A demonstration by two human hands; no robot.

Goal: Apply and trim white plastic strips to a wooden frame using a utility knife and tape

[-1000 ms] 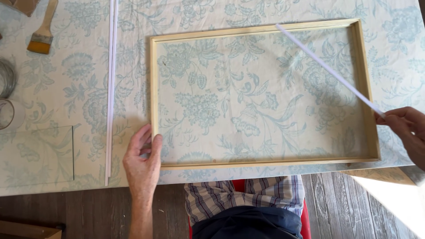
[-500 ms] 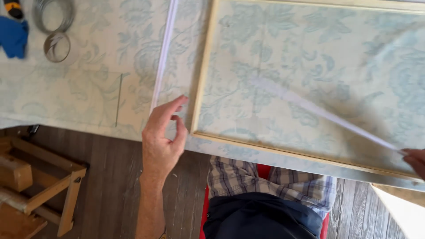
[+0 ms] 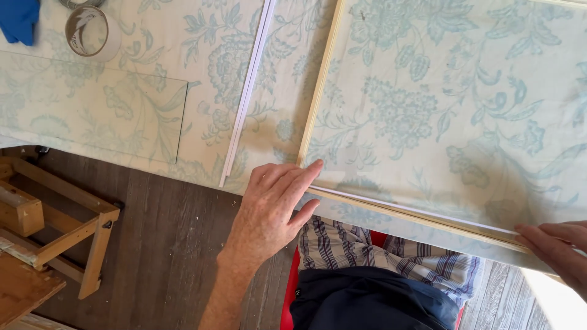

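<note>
Head view: left hand (image 3: 269,205), fingers spread flat, presses the near-left corner of the wooden frame (image 3: 318,98) on the floral tablecloth (image 3: 428,104). Right hand (image 3: 553,244), fingers extended, holds a thin white strip (image 3: 416,209) down along the frame's near rail. Loose white strips (image 3: 247,91) lie just left; tape roll (image 3: 92,32) and blue cloth (image 3: 18,19) far left. Wooden stand (image 3: 55,229) on the floor, near left.

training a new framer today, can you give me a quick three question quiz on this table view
1. True or false: the left hand rests its fingertips on the near left corner of the pale wooden frame.
2. Which lies left of the frame? A) thin white strips B) a red ruler C) a metal saw
3. Fill in: the right hand presses a thin white strip along the frame's ____ edge.

Key: 1 true; 2 A; 3 near (bottom).
</note>
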